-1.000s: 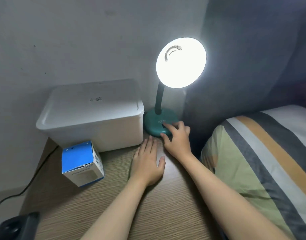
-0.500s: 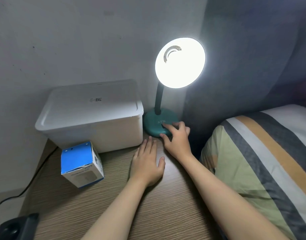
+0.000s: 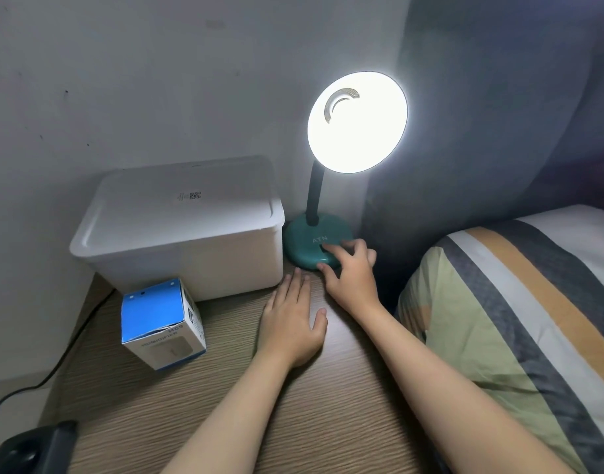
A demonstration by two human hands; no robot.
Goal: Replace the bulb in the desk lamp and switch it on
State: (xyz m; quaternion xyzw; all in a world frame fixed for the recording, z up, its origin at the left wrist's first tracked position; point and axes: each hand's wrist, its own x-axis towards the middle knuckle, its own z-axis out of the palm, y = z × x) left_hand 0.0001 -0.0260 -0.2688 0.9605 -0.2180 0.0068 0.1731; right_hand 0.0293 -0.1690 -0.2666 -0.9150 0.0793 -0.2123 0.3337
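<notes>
One teal desk lamp (image 3: 318, 246), shade glowing white

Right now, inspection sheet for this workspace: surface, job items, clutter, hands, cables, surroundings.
Surface: wood-grain desk, nothing spilled on it.
Job's things: desk lamp lit, shade facing the camera; teal lamp base stands at the back beside the storage box. The bulb cannot be made out through the glare.
Clutter: white lidded storage box against the wall; blue and white carton in front of it; dark object at the near left corner, unclear what.
Hands: left hand flat on the desk, holding nothing; right hand with fingers on the lamp base.
Cables: black cable along the desk's left edge.
Surroundings: grey wall behind; striped bedding to the right.
</notes>
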